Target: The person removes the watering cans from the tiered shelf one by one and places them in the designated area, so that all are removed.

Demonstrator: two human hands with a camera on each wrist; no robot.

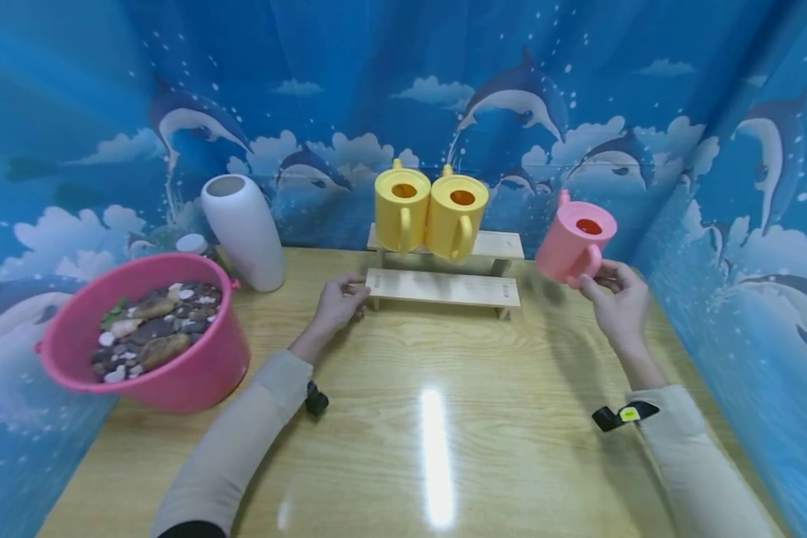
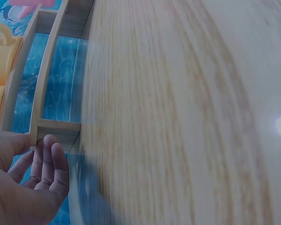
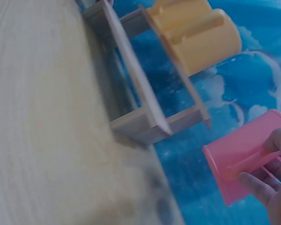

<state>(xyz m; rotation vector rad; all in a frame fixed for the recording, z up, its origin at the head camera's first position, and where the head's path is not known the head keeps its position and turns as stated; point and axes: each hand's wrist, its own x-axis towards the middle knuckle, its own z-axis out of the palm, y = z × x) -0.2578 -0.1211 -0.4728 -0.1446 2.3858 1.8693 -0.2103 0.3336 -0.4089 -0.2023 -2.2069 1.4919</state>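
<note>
Sleeves [image 1: 699, 463] up close; right hand [image 1: 620, 299] holding pink watering can [image 1: 571, 245], 1 o'clock; left hand [image 1: 339, 302] pinching wooden stand [image 1: 437, 285], 12 o'clock. Mid-carry imo, next needs steadiness.

- pink bucket [image 1: 198, 377] w/ stones [image 1: 158, 332], L side of tabletop [image 1: 350, 448]
- white vase [image 1: 245, 235], nr bucket
- white cap [image 1: 192, 243] behind bucket, partly hidden
- blue dolphin-print backdrop [image 1: 350, 67]

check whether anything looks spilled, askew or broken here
Nothing stands out: the yellow vessels sit side by side on the wooden stand, the right hand holds the pink vessel by its handle, and no spill or damage shows.
</note>
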